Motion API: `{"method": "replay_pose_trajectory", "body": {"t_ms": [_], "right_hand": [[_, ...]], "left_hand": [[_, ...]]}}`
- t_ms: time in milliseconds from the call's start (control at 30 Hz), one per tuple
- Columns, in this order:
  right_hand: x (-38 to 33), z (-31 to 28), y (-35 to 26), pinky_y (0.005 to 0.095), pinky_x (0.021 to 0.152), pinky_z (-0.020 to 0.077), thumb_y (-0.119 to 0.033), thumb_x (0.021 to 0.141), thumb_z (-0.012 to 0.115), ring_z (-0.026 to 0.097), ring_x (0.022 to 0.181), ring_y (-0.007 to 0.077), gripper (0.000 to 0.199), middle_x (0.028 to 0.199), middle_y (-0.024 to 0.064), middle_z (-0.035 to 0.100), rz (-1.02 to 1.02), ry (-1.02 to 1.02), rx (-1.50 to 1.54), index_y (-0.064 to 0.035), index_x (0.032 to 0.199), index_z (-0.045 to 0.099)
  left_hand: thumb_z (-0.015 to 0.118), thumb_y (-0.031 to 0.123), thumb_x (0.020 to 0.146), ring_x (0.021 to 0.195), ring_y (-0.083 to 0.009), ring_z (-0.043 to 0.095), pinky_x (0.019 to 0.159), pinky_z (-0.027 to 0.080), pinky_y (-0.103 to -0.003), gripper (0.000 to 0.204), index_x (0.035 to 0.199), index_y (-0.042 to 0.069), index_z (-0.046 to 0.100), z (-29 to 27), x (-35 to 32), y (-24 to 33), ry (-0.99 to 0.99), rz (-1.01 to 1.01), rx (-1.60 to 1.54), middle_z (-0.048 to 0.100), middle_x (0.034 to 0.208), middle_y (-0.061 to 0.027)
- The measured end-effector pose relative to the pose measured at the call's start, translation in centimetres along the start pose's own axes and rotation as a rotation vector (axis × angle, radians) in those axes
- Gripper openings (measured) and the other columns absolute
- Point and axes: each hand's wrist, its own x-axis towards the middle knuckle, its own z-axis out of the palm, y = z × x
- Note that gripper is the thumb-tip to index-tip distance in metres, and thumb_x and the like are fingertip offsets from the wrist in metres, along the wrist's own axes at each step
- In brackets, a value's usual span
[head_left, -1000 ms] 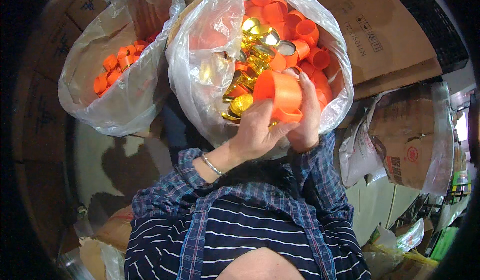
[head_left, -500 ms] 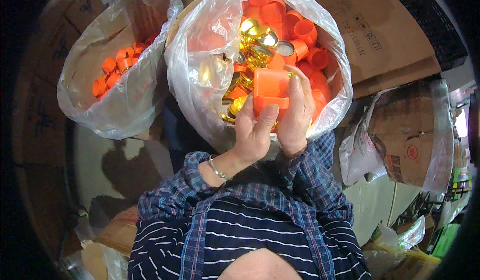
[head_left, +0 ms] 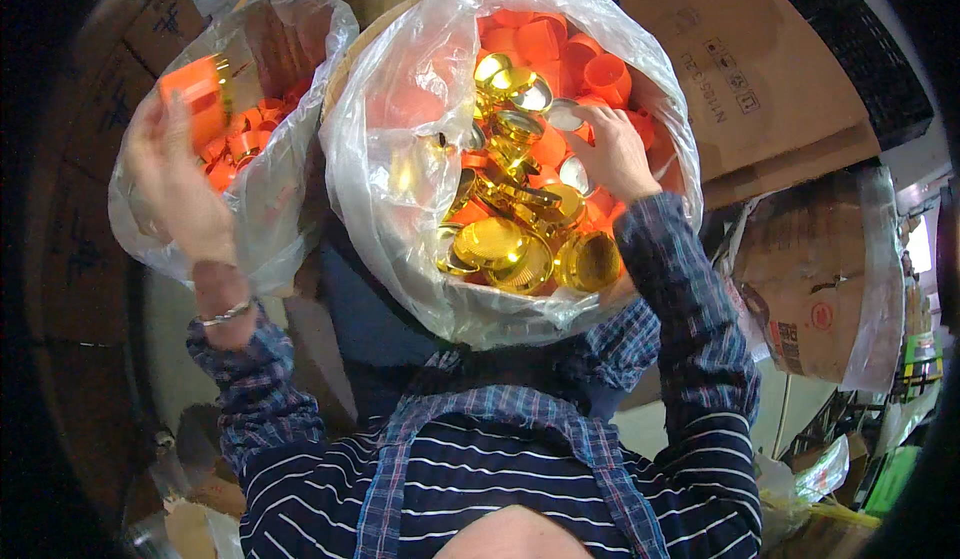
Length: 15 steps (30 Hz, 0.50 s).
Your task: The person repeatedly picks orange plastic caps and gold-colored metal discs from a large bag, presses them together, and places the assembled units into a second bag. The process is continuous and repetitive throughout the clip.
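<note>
At L+R: ctns (head_left: 820,304) | pale flr (head_left: 168,309) | 2 clr bags (head_left: 385,239), org. cups (head_left: 606,79)

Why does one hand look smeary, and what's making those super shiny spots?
Head view: the left hand is smeared, likely motion blur, and the orange cup it holds is a bit fuzzy too; head view again: light glares off the gold discs; same head view: the corners are black.
</note>
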Motion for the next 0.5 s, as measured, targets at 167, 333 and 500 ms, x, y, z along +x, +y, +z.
{"method": "replay_pose_trajectory", "body": {"t_ms": [167, 333, 500], "right_hand": [[3.7, 8.0, 7.2, 0.0454, 0.103, 0.0420, -0.006, 0.080, 0.064, 0.055, 0.120, 0.0310, 0.039, 0.127, 0.0095, 0.062, -0.027, -0.176, -0.379, -0.0127, 0.118, 0.067], [6.2, 8.0, 9.9, 0.0451, 0.097, 0.0470, -0.010, 0.082, 0.061, 0.064, 0.107, 0.0301, 0.027, 0.113, 0.0134, 0.068, -0.088, -0.286, -0.335, -0.0098, 0.108, 0.068], [9.7, 4.5, 13.1, 0.0454, 0.087, 0.0537, -0.029, 0.079, 0.065, 0.067, 0.102, 0.0346, 0.031, 0.109, 0.0172, 0.069, 0.098, -0.102, -0.216, -0.0047, 0.097, 0.072]], "left_hand": [[0.063, 0.012, 0.097, 0.109, -0.0193, 0.063, 0.094, 0.050, -0.031, 0.031, 0.123, -0.004, 0.056, 1.4, -5.1, -0.3, -0.170, -0.220, -0.196, 0.063, 0.120, -0.0122], [0.058, 0.006, 0.099, 0.083, -0.0150, 0.067, 0.081, 0.052, -0.028, 0.018, 0.116, -0.001, 0.060, 1.4, -10.9, -1.0, -0.463, -0.319, -0.125, 0.068, 0.100, -0.0095], [0.057, 0.007, 0.100, 0.076, -0.0134, 0.065, 0.074, 0.053, -0.027, 0.013, 0.109, -0.001, 0.061, 1.6, -10.0, -2.5, -0.392, -0.357, -0.322, 0.068, 0.092, -0.0103]]}}
